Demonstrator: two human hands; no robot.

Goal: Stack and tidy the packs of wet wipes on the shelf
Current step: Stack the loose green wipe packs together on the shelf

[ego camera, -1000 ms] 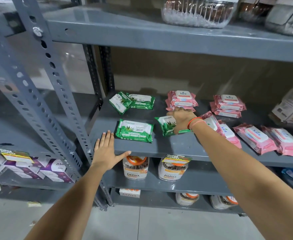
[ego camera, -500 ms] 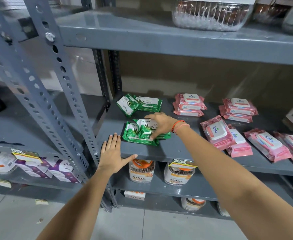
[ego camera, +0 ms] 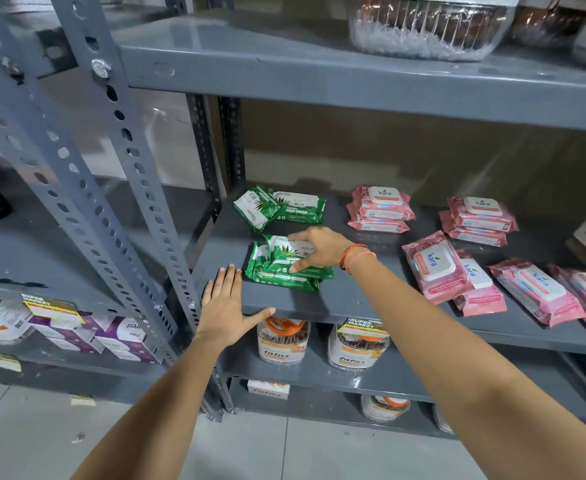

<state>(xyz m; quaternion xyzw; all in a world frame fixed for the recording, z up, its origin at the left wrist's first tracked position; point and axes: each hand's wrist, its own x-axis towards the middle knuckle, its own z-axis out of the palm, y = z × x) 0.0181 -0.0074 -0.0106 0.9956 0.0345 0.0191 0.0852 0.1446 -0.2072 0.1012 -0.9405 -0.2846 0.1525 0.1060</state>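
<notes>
Two green wipe packs (ego camera: 274, 271) lie stacked near the front left of the grey shelf (ego camera: 354, 306). My right hand (ego camera: 319, 249) lies on the top pack, thumb at its far edge and fingers on its front, gripping it. My left hand (ego camera: 224, 306) rests flat and open on the shelf's front lip, just left of that stack. Behind, two more green packs (ego camera: 279, 209) overlap untidily. Pink wipe packs stand in two neat piles at the back (ego camera: 380, 209) (ego camera: 478, 216). Other pink packs lie loose at the front right (ego camera: 435, 268) (ego camera: 537, 289).
A perforated grey upright (ego camera: 122, 168) stands left of the shelf. The upper shelf (ego camera: 319, 74) hangs low overhead with a clear container (ego camera: 423, 26) on it. Orange-lidded jars (ego camera: 283, 341) sit on the shelf below, purple boxes (ego camera: 118, 337) on the left rack.
My right hand has carried a green pack leftward from mid-shelf and set it on the front-left green pack. My left hand has stayed on the shelf edge.
</notes>
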